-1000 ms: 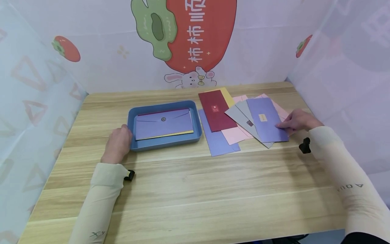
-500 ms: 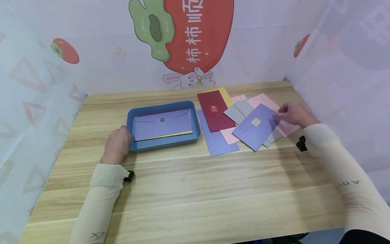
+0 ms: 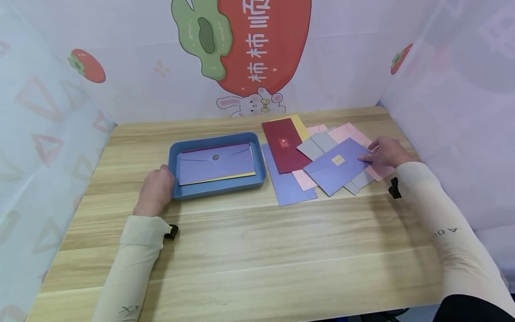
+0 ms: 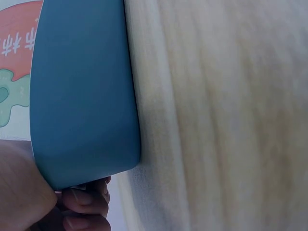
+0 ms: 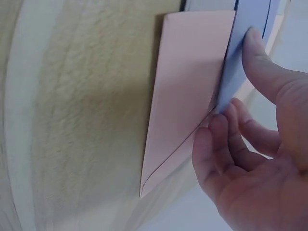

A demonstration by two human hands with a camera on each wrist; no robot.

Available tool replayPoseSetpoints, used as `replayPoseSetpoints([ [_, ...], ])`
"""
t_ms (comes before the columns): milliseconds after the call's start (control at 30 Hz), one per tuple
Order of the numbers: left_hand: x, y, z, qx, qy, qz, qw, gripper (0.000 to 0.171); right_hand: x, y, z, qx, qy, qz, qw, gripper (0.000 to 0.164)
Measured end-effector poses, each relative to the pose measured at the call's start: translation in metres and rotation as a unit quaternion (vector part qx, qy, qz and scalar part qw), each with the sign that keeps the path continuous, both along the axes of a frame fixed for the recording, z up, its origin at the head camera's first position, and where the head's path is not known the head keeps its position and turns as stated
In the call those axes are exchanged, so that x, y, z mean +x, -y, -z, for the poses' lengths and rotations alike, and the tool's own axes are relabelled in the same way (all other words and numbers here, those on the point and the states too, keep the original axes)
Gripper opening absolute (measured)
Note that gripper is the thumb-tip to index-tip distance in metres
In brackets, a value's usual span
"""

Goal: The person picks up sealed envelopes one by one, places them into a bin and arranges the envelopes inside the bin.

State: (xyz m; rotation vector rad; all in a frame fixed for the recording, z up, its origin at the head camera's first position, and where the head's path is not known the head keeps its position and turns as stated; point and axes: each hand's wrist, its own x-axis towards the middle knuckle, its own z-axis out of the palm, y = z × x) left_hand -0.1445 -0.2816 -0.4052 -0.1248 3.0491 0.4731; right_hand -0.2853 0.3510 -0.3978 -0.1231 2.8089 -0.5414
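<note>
My left hand (image 3: 156,190) grips the left end of a blue tray (image 3: 219,192); in the left wrist view its curled fingers (image 4: 86,202) show at the tray's end wall (image 4: 82,96). Inside the tray, a purple envelope with a round seal lies over yellow and dark red ones. On the right, my right hand (image 3: 388,152) pinches the corner of another purple envelope (image 3: 338,172) with a cream label. The thumb (image 5: 255,43) presses its upper face, the fingers under its edge. Beneath it lie a pink envelope (image 5: 192,67) and grey envelopes (image 3: 322,144).
Between the tray and the held envelope, a dark red envelope (image 3: 283,154) overlaps a yellow one (image 3: 301,127), a pink one and a purple one (image 3: 291,194). They lie on a wooden table (image 3: 257,255). Printed cloth walls (image 3: 132,85) stand behind and at both sides.
The labelled purple envelope has swung from near upright to slanting, its far end now toward the lower left, uncovering more pink. My right hand has shifted up slightly; the left hand stays on the tray.
</note>
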Motion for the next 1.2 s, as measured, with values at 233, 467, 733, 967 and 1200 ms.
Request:
replayPoseSetpoints([
  [233, 0.0, 0.0, 0.0, -0.002, 0.003, -0.001, 1.0, 0.027, 0.001, -0.002, -0.006, 0.01, 0.02, 0.0, 1.0, 0.053],
  [467, -0.001, 0.0, 0.0, -0.001, 0.012, -0.006, 0.9999, 0.029, -0.001, -0.015, -0.01, 0.003, 0.023, -0.026, 0.999, 0.042],
  [733, -0.002, 0.0, -0.001, 0.002, 0.015, -0.005, 0.9999, 0.028, 0.0, -0.024, -0.018, -0.044, 0.085, -0.038, 0.995, 0.04],
  [967, -0.001, 0.0, -0.001, -0.006, 0.011, -0.007, 0.9999, 0.028, 0.002, -0.026, -0.022, -0.111, 0.151, -0.017, 0.982, 0.034],
  [1200, -0.001, 0.001, 0.0, -0.002, 0.007, -0.006, 1.0, 0.029, 0.004, -0.029, -0.02, -0.147, 0.164, -0.004, 0.976, 0.034],
])
